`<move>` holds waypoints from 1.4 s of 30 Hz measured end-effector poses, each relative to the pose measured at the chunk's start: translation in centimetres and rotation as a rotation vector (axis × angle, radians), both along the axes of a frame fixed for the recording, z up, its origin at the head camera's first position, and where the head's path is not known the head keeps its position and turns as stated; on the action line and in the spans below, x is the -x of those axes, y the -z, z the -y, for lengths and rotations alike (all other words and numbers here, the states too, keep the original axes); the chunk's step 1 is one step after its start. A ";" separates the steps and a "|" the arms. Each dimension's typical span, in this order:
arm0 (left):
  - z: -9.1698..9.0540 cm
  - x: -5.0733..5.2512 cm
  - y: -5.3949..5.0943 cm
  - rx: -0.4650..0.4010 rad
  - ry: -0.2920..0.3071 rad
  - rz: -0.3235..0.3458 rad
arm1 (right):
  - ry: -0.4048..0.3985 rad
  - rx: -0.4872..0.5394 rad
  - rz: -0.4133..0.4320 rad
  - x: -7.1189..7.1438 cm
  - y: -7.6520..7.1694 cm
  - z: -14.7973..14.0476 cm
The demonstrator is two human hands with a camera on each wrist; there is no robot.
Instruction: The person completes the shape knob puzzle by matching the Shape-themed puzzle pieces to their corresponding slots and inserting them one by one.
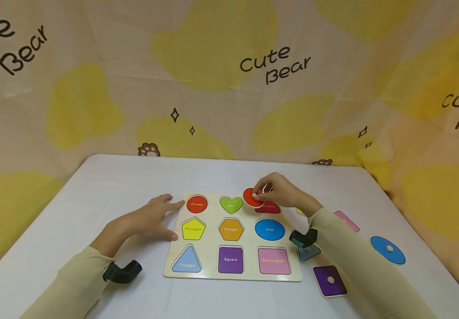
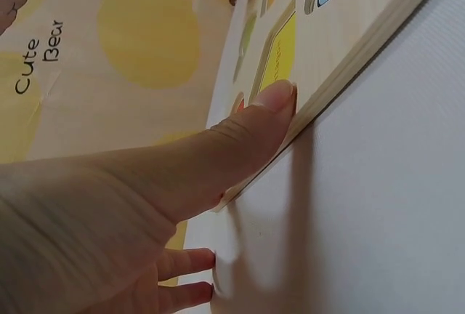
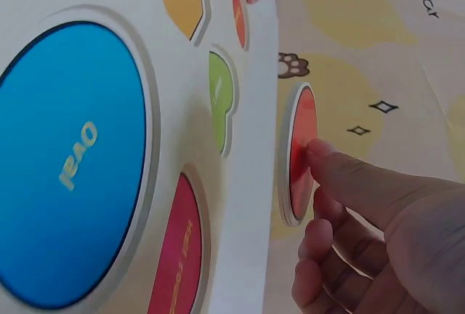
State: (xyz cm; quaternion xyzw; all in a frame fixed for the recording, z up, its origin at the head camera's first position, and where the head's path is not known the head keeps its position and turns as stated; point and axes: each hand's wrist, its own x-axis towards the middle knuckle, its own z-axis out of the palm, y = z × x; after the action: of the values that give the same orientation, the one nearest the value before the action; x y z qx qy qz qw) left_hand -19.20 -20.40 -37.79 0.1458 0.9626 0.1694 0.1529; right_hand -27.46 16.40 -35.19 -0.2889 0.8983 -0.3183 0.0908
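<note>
In the head view, the right hand [image 1: 281, 189] pinches a white knob [image 1: 255, 195] on a red disc [image 1: 249, 200], thumb and fingers closed on it. The disc is round, alike along every axis, and its red face is turned up toward the camera. It is at the far right part of a wooden board [image 1: 211, 221], overlapping the crimson half-round recess [image 1: 270, 208] in this view. The board's long axis runs left to right, its lettering upright to the wearer. The left hand [image 1: 149, 220], fingers spread and relaxed, touches the board's left edge. Strips of white table [image 1: 90, 199] border the board's far and near edges, with a wider stretch on the left. On the right, a light-blue triangle [image 1: 308, 254] is just beside the board, a purple square [image 1: 329, 290] near its corner, and a blue oval [image 1: 383, 253] well apart, its long axis slanting toward the near right.

In the left wrist view, the thumb lies along the board's edge, its tip beside the yellow pentagon [image 2: 283, 52]; two fingers extend beyond the corner.

In the right wrist view, the disc is tilted almost edge-on, its pale rim showing, the thumb against its red face. A gap separates it from the board.
</note>
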 end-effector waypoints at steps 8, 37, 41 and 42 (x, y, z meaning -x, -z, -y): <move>-0.1 0.1 0.1 -0.013 0.002 -0.006 | -0.047 0.046 0.059 0.4 0.1 2.6; 0.6 -0.2 -0.2 -0.010 0.024 0.030 | -0.130 0.076 0.134 1.0 1.1 13.5; 0.6 0.1 0.0 -0.018 0.028 0.039 | -0.096 0.063 0.138 1.1 1.5 14.3; 0.5 0.1 0.0 -0.017 0.027 0.041 | -0.088 0.060 0.139 1.2 1.8 14.3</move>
State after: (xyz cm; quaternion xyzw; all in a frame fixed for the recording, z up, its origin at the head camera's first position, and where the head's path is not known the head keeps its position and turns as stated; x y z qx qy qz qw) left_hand -19.31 -20.90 -37.81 0.1565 0.9558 0.1786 0.1733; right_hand -28.61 2.06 -36.95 -0.3079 0.8664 -0.3599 0.1584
